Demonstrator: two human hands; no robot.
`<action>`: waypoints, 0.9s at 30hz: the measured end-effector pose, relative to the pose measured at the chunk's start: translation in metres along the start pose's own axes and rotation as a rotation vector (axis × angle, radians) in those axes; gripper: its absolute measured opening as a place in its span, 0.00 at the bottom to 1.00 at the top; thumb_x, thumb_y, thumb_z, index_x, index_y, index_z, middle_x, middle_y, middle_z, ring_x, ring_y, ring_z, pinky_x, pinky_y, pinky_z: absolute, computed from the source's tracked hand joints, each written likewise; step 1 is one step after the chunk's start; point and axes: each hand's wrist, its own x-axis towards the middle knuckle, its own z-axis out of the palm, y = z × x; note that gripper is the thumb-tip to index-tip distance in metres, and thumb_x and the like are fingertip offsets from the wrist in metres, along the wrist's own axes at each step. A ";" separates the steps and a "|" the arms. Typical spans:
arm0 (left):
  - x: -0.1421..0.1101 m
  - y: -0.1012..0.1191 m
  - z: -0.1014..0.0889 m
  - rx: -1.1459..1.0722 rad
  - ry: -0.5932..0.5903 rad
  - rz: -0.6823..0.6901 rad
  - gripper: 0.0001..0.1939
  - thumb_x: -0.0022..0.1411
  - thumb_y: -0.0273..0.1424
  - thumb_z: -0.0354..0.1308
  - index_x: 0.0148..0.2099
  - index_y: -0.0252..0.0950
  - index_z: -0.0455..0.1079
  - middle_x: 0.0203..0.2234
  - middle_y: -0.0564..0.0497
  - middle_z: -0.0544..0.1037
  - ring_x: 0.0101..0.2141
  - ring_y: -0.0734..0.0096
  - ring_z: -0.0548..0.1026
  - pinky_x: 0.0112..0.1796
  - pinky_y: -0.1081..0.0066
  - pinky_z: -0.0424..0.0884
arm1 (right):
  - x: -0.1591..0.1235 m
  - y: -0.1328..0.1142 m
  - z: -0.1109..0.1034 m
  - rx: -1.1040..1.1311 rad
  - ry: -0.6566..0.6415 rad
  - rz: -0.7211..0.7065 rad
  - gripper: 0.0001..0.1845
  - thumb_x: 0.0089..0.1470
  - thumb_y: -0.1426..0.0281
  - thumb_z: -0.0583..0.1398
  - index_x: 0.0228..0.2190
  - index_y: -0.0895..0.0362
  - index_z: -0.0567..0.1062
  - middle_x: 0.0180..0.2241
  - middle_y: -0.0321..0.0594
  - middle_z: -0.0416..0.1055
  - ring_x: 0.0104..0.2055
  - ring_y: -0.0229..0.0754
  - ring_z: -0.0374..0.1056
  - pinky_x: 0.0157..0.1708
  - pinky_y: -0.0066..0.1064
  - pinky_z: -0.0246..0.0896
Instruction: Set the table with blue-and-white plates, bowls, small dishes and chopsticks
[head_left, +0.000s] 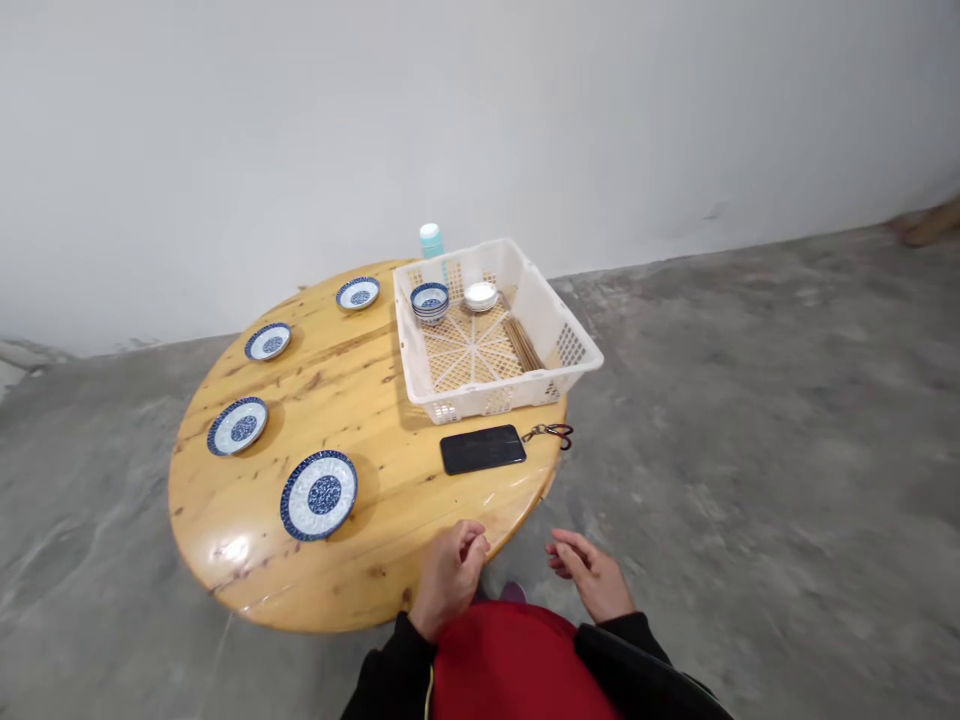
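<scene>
My left hand (452, 572) hovers over the table's near edge, its fingers curled into a loose fist with nothing visible in them. To the right, past the edge, my right hand (592, 577) is held above the floor, fingers slightly bent and apart, holding nothing. A blue-and-white plate (319, 495) is the closest dish to my left hand. Beyond the hands lies a black phone (483, 450) with a strap (551, 432) reaching to the table edge. Behind it stands a white plastic basket (499, 402), containing stacked blue-rimmed bowls (430, 302), small white dishes (480, 296) and chopsticks (523, 346).
More blue-and-white plates, such as this one (238, 427), are spaced along the left rim of the round wooden table (352, 400). A light-blue bottle (431, 241) with a white cap stands behind the basket. A white wall (480, 120) rises behind; grey concrete floor (750, 450) surrounds the table.
</scene>
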 end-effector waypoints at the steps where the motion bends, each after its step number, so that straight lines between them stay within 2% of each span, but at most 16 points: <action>1: 0.002 -0.002 -0.004 -0.010 0.019 0.000 0.14 0.66 0.40 0.50 0.43 0.36 0.71 0.32 0.49 0.79 0.33 0.67 0.77 0.37 0.70 0.72 | 0.003 -0.006 0.002 0.006 -0.009 -0.004 0.37 0.32 0.39 0.68 0.32 0.59 0.80 0.25 0.47 0.79 0.24 0.47 0.74 0.26 0.37 0.73; 7: 0.005 -0.017 -0.029 -0.085 0.081 -0.026 0.15 0.68 0.39 0.49 0.45 0.37 0.72 0.36 0.48 0.81 0.36 0.66 0.78 0.41 0.69 0.73 | 0.018 -0.061 0.003 -0.016 -0.020 -0.147 0.36 0.39 0.41 0.68 0.37 0.59 0.80 0.30 0.48 0.81 0.27 0.47 0.76 0.28 0.37 0.74; 11: 0.009 -0.026 -0.035 -0.115 0.103 -0.034 0.15 0.68 0.39 0.48 0.44 0.37 0.72 0.35 0.47 0.81 0.36 0.66 0.79 0.41 0.69 0.73 | 0.036 -0.120 0.001 -0.065 -0.011 -0.322 0.31 0.45 0.44 0.67 0.39 0.57 0.81 0.31 0.47 0.81 0.28 0.45 0.76 0.29 0.37 0.75; 14: 0.012 -0.027 -0.036 -0.141 0.106 -0.042 0.16 0.69 0.40 0.48 0.45 0.36 0.72 0.35 0.47 0.81 0.37 0.65 0.79 0.41 0.68 0.73 | 0.063 -0.169 0.006 -0.129 -0.037 -0.439 0.30 0.47 0.45 0.67 0.39 0.57 0.80 0.32 0.46 0.81 0.28 0.44 0.76 0.28 0.36 0.74; 16: 0.016 -0.024 -0.034 -0.156 0.119 -0.052 0.17 0.69 0.41 0.48 0.45 0.37 0.72 0.35 0.47 0.81 0.37 0.64 0.79 0.41 0.68 0.73 | 0.089 -0.199 0.014 -0.168 -0.097 -0.474 0.30 0.46 0.45 0.68 0.40 0.58 0.80 0.33 0.46 0.81 0.28 0.44 0.76 0.28 0.35 0.74; 18: 0.019 -0.021 -0.031 -0.171 0.146 -0.074 0.17 0.69 0.42 0.48 0.45 0.37 0.73 0.36 0.47 0.81 0.37 0.63 0.79 0.42 0.67 0.73 | 0.122 -0.223 0.026 -0.183 -0.181 -0.447 0.30 0.45 0.48 0.70 0.40 0.59 0.80 0.33 0.47 0.81 0.28 0.44 0.76 0.28 0.35 0.74; 22: 0.030 -0.008 -0.030 -0.219 0.241 -0.133 0.19 0.69 0.45 0.49 0.45 0.37 0.73 0.35 0.46 0.81 0.37 0.62 0.79 0.42 0.65 0.74 | 0.198 -0.256 0.061 -0.176 -0.298 -0.269 0.22 0.46 0.61 0.73 0.39 0.62 0.77 0.33 0.48 0.80 0.28 0.42 0.76 0.27 0.31 0.73; 24: 0.038 0.005 -0.038 -0.244 0.310 -0.127 0.21 0.67 0.47 0.51 0.45 0.36 0.73 0.34 0.46 0.81 0.36 0.61 0.79 0.41 0.64 0.75 | 0.234 -0.265 0.080 -0.178 -0.322 -0.194 0.16 0.48 0.68 0.72 0.37 0.63 0.76 0.30 0.45 0.79 0.27 0.40 0.75 0.26 0.29 0.72; 27: 0.060 0.042 -0.067 -0.229 0.406 -0.035 0.21 0.67 0.48 0.53 0.47 0.36 0.74 0.35 0.45 0.81 0.38 0.61 0.80 0.42 0.63 0.77 | 0.280 -0.274 0.108 -0.188 -0.349 -0.136 0.10 0.51 0.75 0.69 0.35 0.63 0.75 0.26 0.40 0.75 0.25 0.38 0.74 0.25 0.27 0.71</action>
